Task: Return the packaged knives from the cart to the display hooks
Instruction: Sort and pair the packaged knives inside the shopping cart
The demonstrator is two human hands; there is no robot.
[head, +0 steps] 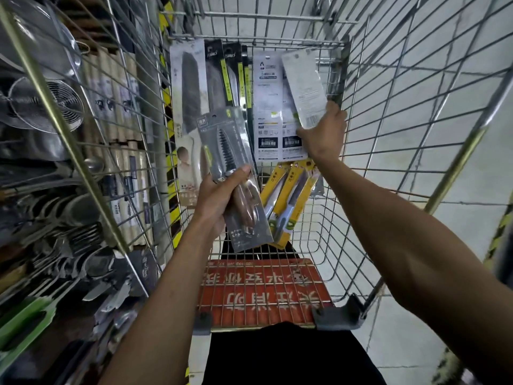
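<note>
Your left grip [219, 190] holds the grey pack [226, 145] mid-length, hole end away; right grip [322, 132] pinches the white pack [304, 84] low; shelves [55, 168] sit left of the cart [402, 107].

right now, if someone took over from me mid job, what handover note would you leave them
Left hand grips a grey packaged knife over the cart.
Right hand holds a white pack, back facing the camera.
Still in the cart: black packs and white packs leaning at the far end, yellow packs on its floor.
Done: nothing visibly hung. Left: hang both held packs, then the rest.
</note>
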